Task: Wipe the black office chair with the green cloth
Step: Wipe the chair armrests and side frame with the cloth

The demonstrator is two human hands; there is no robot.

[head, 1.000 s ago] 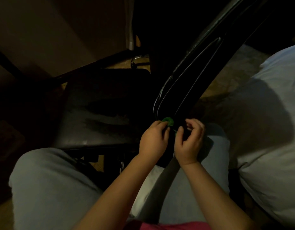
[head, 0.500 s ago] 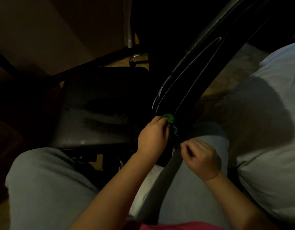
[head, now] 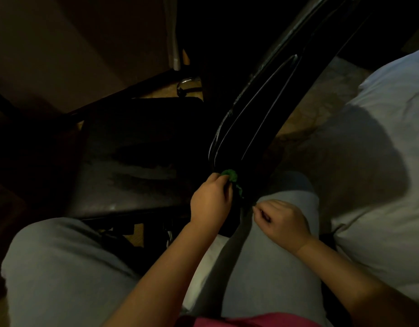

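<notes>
The black office chair point(head: 133, 161) stands in front of my knees in dim light, its seat to the left and its glossy backrest point(head: 262, 109) slanting up to the right. My left hand point(head: 210, 199) grips a bunched green cloth point(head: 230, 175) against the lower end of the backrest. Only a small part of the cloth shows past my fingers. My right hand point(head: 281, 220) rests on my right knee, a little right of the backrest's base, fingers curled with nothing in them.
My legs in grey trousers point(head: 62, 267) fill the lower frame. A pale bed or cushion point(head: 380, 161) lies at the right. Dark furniture and a wall point(head: 62, 43) stand behind the chair. A chrome chair part point(head: 184, 83) shows beyond the seat.
My right hand has let go near the cloth and dropped back down to my right knee. My left hand stays at the backrest's lower end with the cloth.
</notes>
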